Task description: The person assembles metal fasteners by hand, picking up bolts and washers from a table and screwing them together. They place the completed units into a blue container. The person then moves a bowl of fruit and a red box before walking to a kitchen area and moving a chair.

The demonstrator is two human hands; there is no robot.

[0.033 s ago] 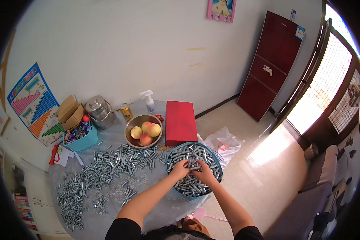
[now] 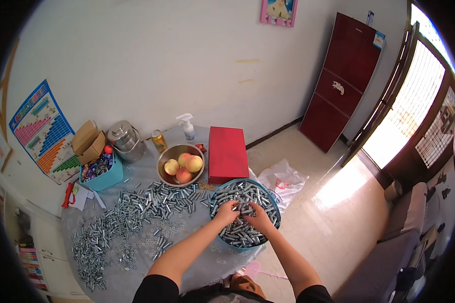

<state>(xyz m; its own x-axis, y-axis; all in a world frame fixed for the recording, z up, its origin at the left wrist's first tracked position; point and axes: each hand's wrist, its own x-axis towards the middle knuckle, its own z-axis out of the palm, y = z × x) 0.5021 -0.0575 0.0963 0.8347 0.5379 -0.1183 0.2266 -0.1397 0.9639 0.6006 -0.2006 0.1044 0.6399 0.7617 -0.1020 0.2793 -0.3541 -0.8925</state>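
While the fingers of the left hand [image 2: 227, 213] and right hand [image 2: 258, 218] are curled, metal pins [image 2: 245, 189] in a tub [image 2: 243, 249] are touched beneath them; whether any are pinched cannot be told.

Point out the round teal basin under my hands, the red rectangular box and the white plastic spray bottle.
Round teal basin [image 2: 270, 192]: head view, upper right rim.
Red rectangular box [image 2: 227, 152]: head view, middle of its top.
White plastic spray bottle [image 2: 189, 132]: head view, its body.
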